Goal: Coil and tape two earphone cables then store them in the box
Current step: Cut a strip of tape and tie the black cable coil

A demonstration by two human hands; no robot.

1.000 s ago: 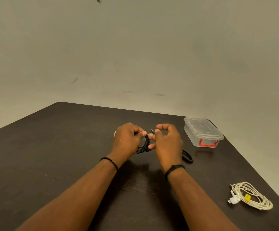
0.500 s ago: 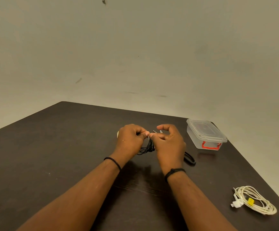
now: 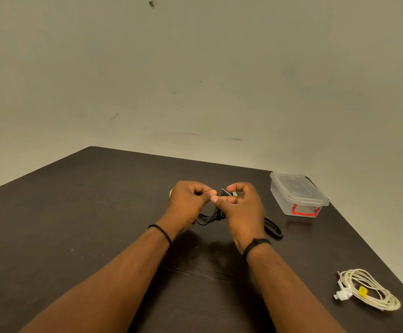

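Both my hands meet over the middle of the dark table (image 3: 75,224). My left hand (image 3: 188,200) and my right hand (image 3: 241,207) pinch a coiled black earphone cable (image 3: 209,218), whose loops hang below my fingertips. A short dark strip (image 3: 227,192), possibly tape, shows between my right thumb and fingers. A white earphone cable (image 3: 368,290), coiled and bound with a yellow band, lies at the near right. The clear plastic box (image 3: 296,194) with red clasp stands at the far right, its lid on.
A black loop-shaped object (image 3: 273,229) lies on the table just right of my right wrist. Something pale (image 3: 171,193) peeks out behind my left hand. The table's right edge runs close to the box and the white cable. A bare wall stands behind.
My hands stay together on the black cable with small finger shifts; the right thumb has lifted slightly off the strip. The view has drifted a little.
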